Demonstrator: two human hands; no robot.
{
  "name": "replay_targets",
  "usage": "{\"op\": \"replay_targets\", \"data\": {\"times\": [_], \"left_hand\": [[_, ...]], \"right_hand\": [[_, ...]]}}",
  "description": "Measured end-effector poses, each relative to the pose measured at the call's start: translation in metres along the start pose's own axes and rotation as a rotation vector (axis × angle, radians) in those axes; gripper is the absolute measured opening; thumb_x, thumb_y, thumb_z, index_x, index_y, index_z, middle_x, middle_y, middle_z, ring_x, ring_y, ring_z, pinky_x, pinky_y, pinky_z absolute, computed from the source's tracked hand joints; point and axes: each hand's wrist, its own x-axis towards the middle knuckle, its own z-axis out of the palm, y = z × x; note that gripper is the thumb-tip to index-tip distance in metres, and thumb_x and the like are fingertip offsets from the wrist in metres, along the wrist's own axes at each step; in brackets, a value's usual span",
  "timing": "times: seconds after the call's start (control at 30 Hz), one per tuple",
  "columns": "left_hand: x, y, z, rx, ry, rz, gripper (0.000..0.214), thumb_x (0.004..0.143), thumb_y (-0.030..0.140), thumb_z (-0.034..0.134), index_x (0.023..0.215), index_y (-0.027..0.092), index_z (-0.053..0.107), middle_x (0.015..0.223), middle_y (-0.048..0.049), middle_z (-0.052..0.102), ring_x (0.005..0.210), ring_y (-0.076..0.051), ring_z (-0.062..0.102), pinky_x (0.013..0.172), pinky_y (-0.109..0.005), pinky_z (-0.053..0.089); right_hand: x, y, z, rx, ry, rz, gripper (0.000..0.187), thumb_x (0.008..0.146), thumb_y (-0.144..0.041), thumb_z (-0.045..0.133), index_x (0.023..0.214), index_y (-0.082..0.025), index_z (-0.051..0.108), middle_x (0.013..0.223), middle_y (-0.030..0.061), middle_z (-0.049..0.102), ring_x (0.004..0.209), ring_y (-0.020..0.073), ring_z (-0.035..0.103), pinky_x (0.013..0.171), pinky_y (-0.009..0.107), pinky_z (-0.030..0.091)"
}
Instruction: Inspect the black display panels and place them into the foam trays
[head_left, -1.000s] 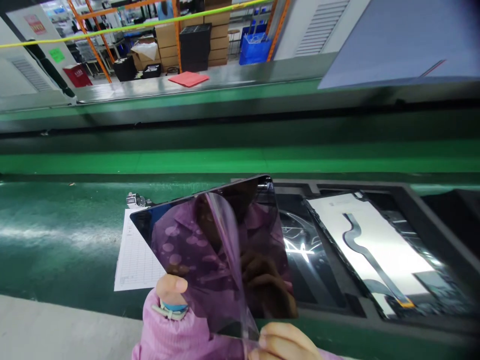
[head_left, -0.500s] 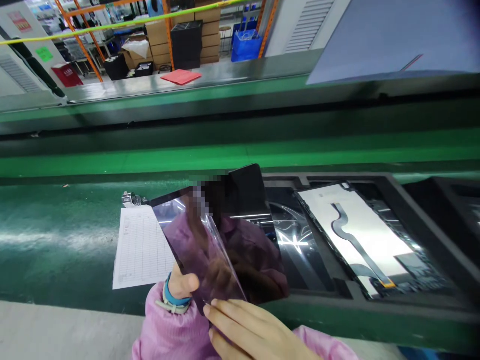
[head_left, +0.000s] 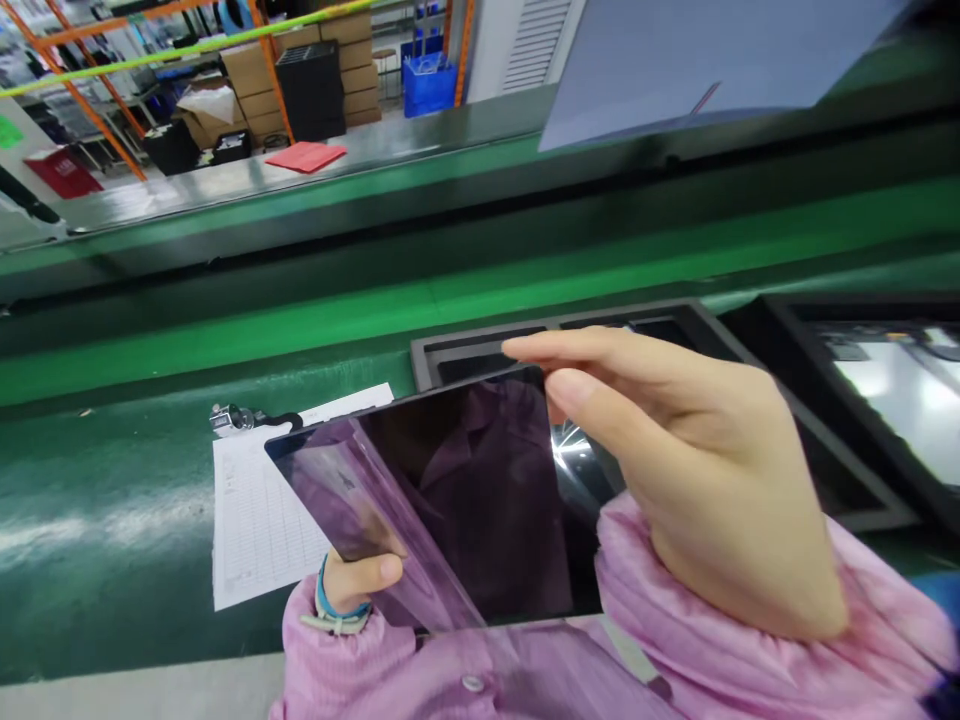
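I hold a dark glossy screen panel [head_left: 480, 490] flat in front of me, above the green belt. My left hand [head_left: 360, 582] grips its near left edge, thumb on top, a blue band at the wrist. A clear film [head_left: 375, 520] is partly lifted off the panel's left side. My right hand [head_left: 697, 470] reaches over the panel and pinches its far right corner between thumb and fingers. Both sleeves are pink.
A printed sheet [head_left: 255, 510] with a metal clip [head_left: 229, 418] lies on the green conveyor [head_left: 97, 500] to the left. A black foam tray [head_left: 675, 325] sits behind my right hand, and another tray with a white-backed panel [head_left: 892, 380] is at the right.
My right hand has left the panel's near edge and gone up to pinch its far right corner. The panel has tilted flatter, and the view has swung to the right.
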Motion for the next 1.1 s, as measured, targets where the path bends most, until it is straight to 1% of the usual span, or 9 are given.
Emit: {"op": "replay_targets", "data": {"times": [0.1, 0.2, 0.33, 0.47, 0.57, 0.8, 0.9, 1.0, 1.1], "left_hand": [[0.003, -0.005, -0.004, -0.035, -0.024, 0.02, 0.025, 0.065, 0.042, 0.082, 0.08, 0.022, 0.081, 0.077, -0.0019, 0.077, 0.072, -0.016, 0.067, 0.07, -0.026, 0.054], [0.008, -0.01, -0.004, -0.061, -0.069, 0.038, 0.031, 0.061, 0.047, 0.083, 0.074, 0.02, 0.079, 0.068, -0.0037, 0.074, 0.062, -0.018, 0.065, 0.06, -0.027, 0.051], [0.008, -0.007, -0.003, -0.08, -0.055, 0.017, 0.027, 0.064, 0.042, 0.08, 0.077, 0.019, 0.079, 0.071, -0.0038, 0.075, 0.063, -0.018, 0.066, 0.06, -0.028, 0.051], [0.003, 0.003, 0.003, -0.1, -0.034, 0.008, 0.026, 0.062, 0.038, 0.082, 0.077, 0.018, 0.078, 0.073, -0.0023, 0.075, 0.067, -0.017, 0.066, 0.065, -0.027, 0.051], [0.003, 0.006, 0.007, -0.114, -0.037, 0.012, 0.025, 0.062, 0.038, 0.083, 0.076, 0.019, 0.077, 0.071, -0.0012, 0.074, 0.064, -0.015, 0.065, 0.064, -0.026, 0.05], [0.007, 0.01, 0.016, -0.142, -0.071, 0.012, 0.021, 0.06, 0.038, 0.085, 0.071, 0.021, 0.079, 0.066, -0.0037, 0.074, 0.068, -0.024, 0.07, 0.064, -0.034, 0.057], [0.006, 0.017, 0.022, -0.176, -0.082, -0.047, 0.018, 0.063, 0.036, 0.084, 0.072, 0.022, 0.079, 0.065, -0.0021, 0.073, 0.064, -0.022, 0.07, 0.06, -0.03, 0.056], [-0.001, 0.02, 0.024, -0.209, -0.066, -0.118, 0.02, 0.063, 0.037, 0.084, 0.065, 0.019, 0.075, 0.059, -0.002, 0.069, 0.057, -0.02, 0.068, 0.057, -0.028, 0.055], [-0.016, 0.018, 0.02, -0.23, -0.003, -0.196, 0.02, 0.064, 0.037, 0.082, 0.067, 0.019, 0.073, 0.059, -0.0029, 0.068, 0.06, -0.024, 0.07, 0.058, -0.032, 0.057]], "right_hand": [[0.009, -0.003, 0.004, 0.093, -0.019, 0.014, 0.012, 0.097, -0.025, 0.063, 0.094, -0.027, 0.075, 0.081, -0.0048, 0.068, 0.065, 0.0028, 0.058, 0.058, 0.011, 0.045], [0.012, -0.009, 0.009, 0.101, -0.018, 0.006, 0.018, 0.096, -0.023, 0.062, 0.08, -0.019, 0.069, 0.068, -0.0042, 0.06, 0.059, 0.0028, 0.052, 0.052, 0.013, 0.039], [0.012, -0.012, 0.017, -0.02, 0.119, -0.024, 0.027, 0.093, -0.022, 0.066, 0.068, -0.014, 0.059, 0.06, -0.0034, 0.053, 0.055, 0.002, 0.045, 0.052, 0.014, 0.037], [0.005, -0.002, 0.019, 0.281, 0.118, 0.063, 0.041, 0.107, -0.04, 0.046, 0.085, -0.022, 0.076, 0.068, -0.0009, 0.061, 0.063, 0.0054, 0.055, 0.061, 0.016, 0.044], [-0.003, 0.006, 0.018, 0.483, 0.078, 0.14, 0.05, 0.11, -0.046, 0.034, 0.098, -0.029, 0.08, 0.08, 0.0014, 0.067, 0.073, 0.0086, 0.06, 0.066, 0.019, 0.048], [-0.013, 0.01, 0.017, 0.538, 0.056, 0.151, 0.036, 0.107, -0.039, 0.044, 0.104, -0.035, 0.079, 0.103, -0.0008, 0.07, 0.092, 0.0114, 0.066, 0.071, 0.021, 0.05], [-0.015, 0.012, 0.018, 0.513, 0.065, 0.117, 0.03, 0.106, -0.037, 0.048, 0.107, -0.036, 0.078, 0.108, -0.0023, 0.069, 0.095, 0.0102, 0.065, 0.075, 0.019, 0.051], [-0.015, 0.016, 0.019, 0.44, 0.033, 0.134, 0.023, 0.103, -0.034, 0.054, 0.11, -0.034, 0.076, 0.102, -0.0019, 0.069, 0.091, 0.0096, 0.064, 0.072, 0.017, 0.05], [-0.014, 0.022, 0.022, 0.388, -0.023, 0.214, 0.015, 0.097, -0.026, 0.059, 0.1, -0.026, 0.073, 0.083, -0.0021, 0.063, 0.074, 0.0058, 0.058, 0.063, 0.013, 0.045]]}}
